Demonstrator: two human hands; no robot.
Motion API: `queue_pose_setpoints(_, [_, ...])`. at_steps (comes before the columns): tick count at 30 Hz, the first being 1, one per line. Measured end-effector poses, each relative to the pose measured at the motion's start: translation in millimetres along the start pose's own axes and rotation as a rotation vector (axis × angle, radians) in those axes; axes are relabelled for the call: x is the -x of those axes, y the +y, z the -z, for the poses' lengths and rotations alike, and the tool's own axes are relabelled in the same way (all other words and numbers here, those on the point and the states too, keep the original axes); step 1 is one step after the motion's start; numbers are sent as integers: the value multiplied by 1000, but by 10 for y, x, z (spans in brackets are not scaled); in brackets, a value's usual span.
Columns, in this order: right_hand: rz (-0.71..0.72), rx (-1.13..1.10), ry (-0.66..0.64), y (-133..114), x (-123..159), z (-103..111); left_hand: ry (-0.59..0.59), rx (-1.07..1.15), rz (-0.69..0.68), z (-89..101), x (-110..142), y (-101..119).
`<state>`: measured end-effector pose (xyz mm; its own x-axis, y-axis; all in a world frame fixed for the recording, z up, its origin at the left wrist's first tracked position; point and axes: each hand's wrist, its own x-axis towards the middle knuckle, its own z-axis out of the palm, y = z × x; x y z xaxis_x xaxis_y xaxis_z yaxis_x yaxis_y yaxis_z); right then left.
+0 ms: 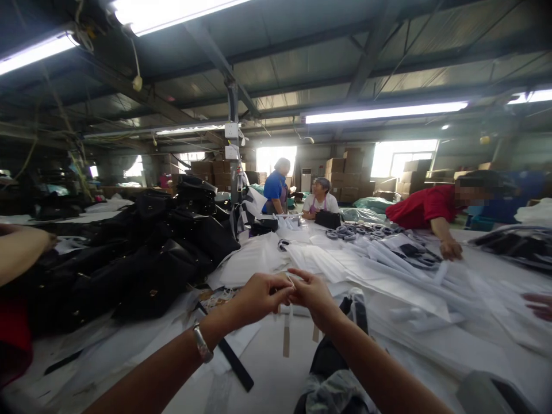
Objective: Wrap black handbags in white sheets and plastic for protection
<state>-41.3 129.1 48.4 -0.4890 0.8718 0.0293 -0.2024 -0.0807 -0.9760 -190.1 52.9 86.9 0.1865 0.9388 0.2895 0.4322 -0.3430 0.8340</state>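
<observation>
My left hand [264, 296], with a silver bracelet at the wrist, meets my right hand [314, 296] over the middle of the table. The fingers of both pinch a thin white string [291, 280]; part of it is hidden between them. My right index finger stretches out to the left. Below the hands a brown strip [286, 342] shows; whether it hangs from the string or lies on the table I cannot tell. Close under my right forearm is a black bag [330, 353] with grey crumpled material. A black strap [235, 362] lies below my left hand.
Black bags [172, 259] are heaped at left. White sheets [340, 270] and dark rolled straps [357, 231] cover the right. A person in red [425, 204] reaches across there; another's forearm [23, 253] enters at left. Two people are at the far end. A post [233, 172] with sockets rises behind.
</observation>
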Motion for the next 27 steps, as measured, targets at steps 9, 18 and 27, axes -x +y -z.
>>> queue_pose_setpoints(9, [-48,85,-227,38,43,1,106,237,189,105,-56,-273])
queue_pose_setpoints(18, [222,401,-104,42,-36,128,143,460,248,286,-42,-344])
queue_pose_setpoints(27, [298,193,-478,-82,182,32,92,706,153,231,-63,102])
